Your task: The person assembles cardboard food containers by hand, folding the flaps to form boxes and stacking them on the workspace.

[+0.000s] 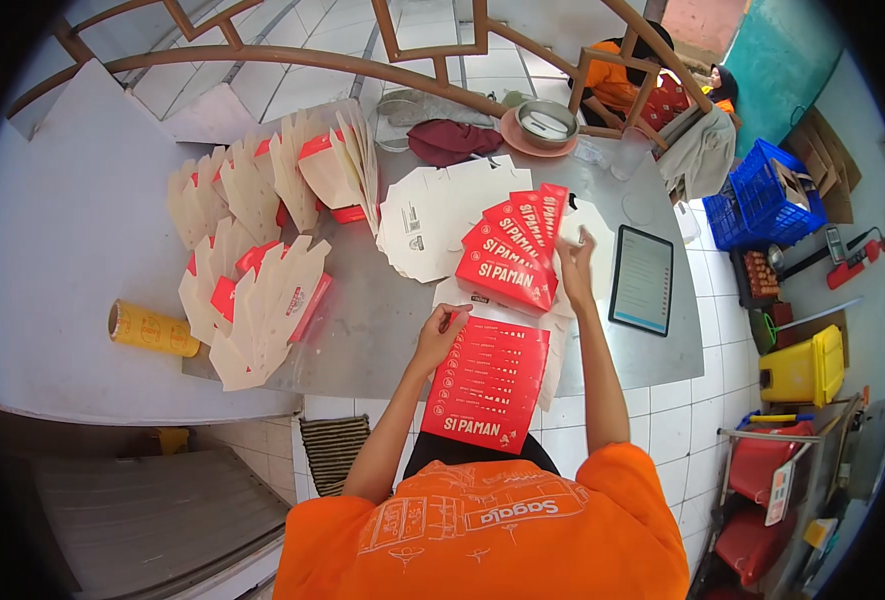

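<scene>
A stack of flat red-and-white cartons [492, 375] lies at the table's near edge, its overlapping red panels stepped toward me. Beyond it, more red cartons [507, 272] are fanned out on white carton blanks [432, 225]. My left hand [442, 338] is at the near stack's upper left corner, fingers curled together; whatever is between them is too small to make out. On the right side of the fanned cartons, my right hand [575, 265] has its fingers apart and appears empty, above a white flap.
Several folded red-and-white boxes [257, 290] stand at the left beside a yellow cylinder [152, 328]. A tablet [642, 280] lies at right. At the back are a maroon cloth [450, 141] and a metal bowl [547, 121]. Another person [614, 82] sits beyond the railing.
</scene>
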### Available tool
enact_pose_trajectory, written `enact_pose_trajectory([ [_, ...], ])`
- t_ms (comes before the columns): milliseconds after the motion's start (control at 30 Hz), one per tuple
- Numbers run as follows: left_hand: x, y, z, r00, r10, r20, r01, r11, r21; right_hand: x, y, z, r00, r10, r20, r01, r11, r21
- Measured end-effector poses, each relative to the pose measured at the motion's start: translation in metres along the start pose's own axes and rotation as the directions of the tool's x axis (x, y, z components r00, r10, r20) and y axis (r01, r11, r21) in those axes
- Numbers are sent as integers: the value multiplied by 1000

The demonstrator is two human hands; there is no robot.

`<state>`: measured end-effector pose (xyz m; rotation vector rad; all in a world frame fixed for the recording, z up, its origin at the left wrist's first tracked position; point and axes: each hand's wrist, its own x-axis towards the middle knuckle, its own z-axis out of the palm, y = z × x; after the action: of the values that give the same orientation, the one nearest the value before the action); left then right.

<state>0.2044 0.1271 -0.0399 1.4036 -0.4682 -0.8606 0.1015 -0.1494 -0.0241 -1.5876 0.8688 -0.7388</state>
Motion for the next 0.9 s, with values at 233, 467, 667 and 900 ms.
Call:
enact_pose_trajectory([
  [233, -15, -8, 11, 998, 28, -58, -25, 999, 45, -33, -20, 24, 969, 13, 247, -40, 993, 107],
  [467, -22, -29, -12, 990, -94, 106, 105, 990, -99, -31, -70, -22, 811, 193, 552, -281, 956, 79],
  [667, -26, -35, 1, 963, 228, 140, -255, 941, 222, -58, -61, -42, 809, 269, 523, -296, 955, -35],
  [900, -30, -57, -2, 963, 132, 236, -130, 991, -25, -87, -51, -35, 901, 154, 405, -43, 962, -271],
])
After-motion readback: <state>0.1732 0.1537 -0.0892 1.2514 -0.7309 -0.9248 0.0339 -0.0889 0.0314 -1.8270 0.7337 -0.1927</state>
